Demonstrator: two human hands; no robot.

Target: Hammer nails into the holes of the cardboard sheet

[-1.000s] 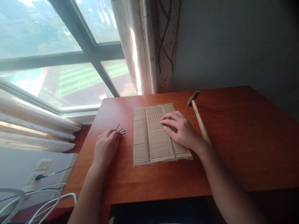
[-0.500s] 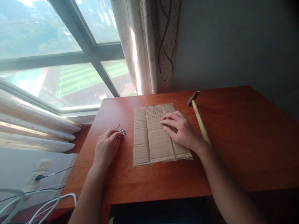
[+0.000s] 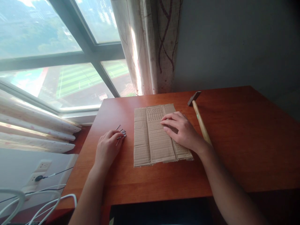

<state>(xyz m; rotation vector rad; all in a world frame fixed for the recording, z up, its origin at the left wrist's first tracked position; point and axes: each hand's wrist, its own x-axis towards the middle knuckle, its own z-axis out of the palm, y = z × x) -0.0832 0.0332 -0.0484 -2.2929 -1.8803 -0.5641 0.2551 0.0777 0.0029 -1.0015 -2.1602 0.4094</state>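
On the desk point(image 3: 234, 140), left of the cardboard point(image 3: 157, 142), nails point(image 3: 122, 132) are lying in a loose fan, long axes slanting rightward and away. The left hand point(image 3: 107, 147) is touching them — seemingly selecting one — its fingers sitting close together, whether pinching I cannot tell; separating one is calling for fingertip care. The right hand point(image 3: 181, 129) is resting on the cardboard, fingers loosely parted.

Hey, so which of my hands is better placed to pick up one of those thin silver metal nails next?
Probably your left hand: its fingertips are at the nails on the reddish-brown wooden table. Your right hand rests on the creased brown cardboard sheet, farther from them.
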